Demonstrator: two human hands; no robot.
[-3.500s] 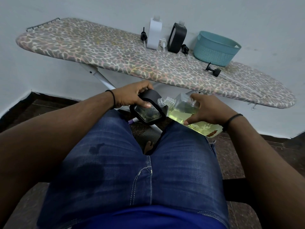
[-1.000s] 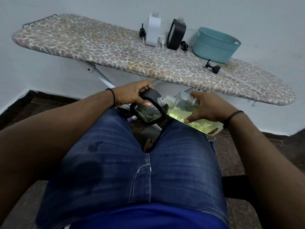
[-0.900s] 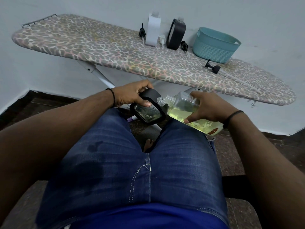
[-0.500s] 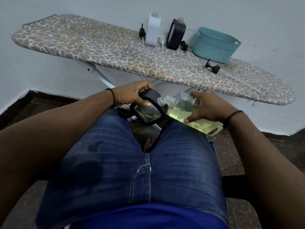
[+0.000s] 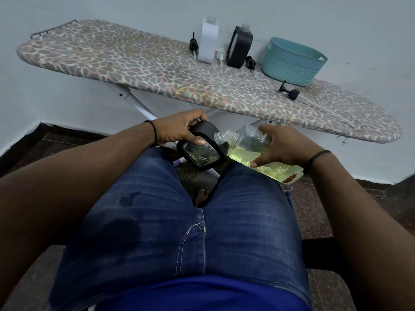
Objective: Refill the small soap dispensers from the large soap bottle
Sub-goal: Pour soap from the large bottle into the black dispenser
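My left hand (image 5: pixel 179 131) grips a small black-framed soap dispenser (image 5: pixel 202 151) above my knees, its clear face turned up. My right hand (image 5: pixel 278 144) holds the large clear soap bottle (image 5: pixel 249 147), tipped toward the left, with yellow-green soap lying along its lower side. The bottle's open neck touches the dispenser's top right corner. On the ironing board (image 5: pixel 157 70) stand a white dispenser (image 5: pixel 208 41) and another black dispenser (image 5: pixel 239 47), both without pumps. Three pump heads lie beside them, and a further black pump (image 5: pixel 289 92) lies farther right.
A teal plastic basket (image 5: pixel 292 61) stands at the board's back right, against the white wall. The board's white legs (image 5: pixel 137 104) reach down behind my hands. I sit with my jeans-clad legs (image 5: pixel 179 221) under the hands; a dark wet patch marks the left thigh.
Since 3.5 s ago the view has tilted slightly. Over the last second both hands, the dispenser and the bottle have stayed as they were.
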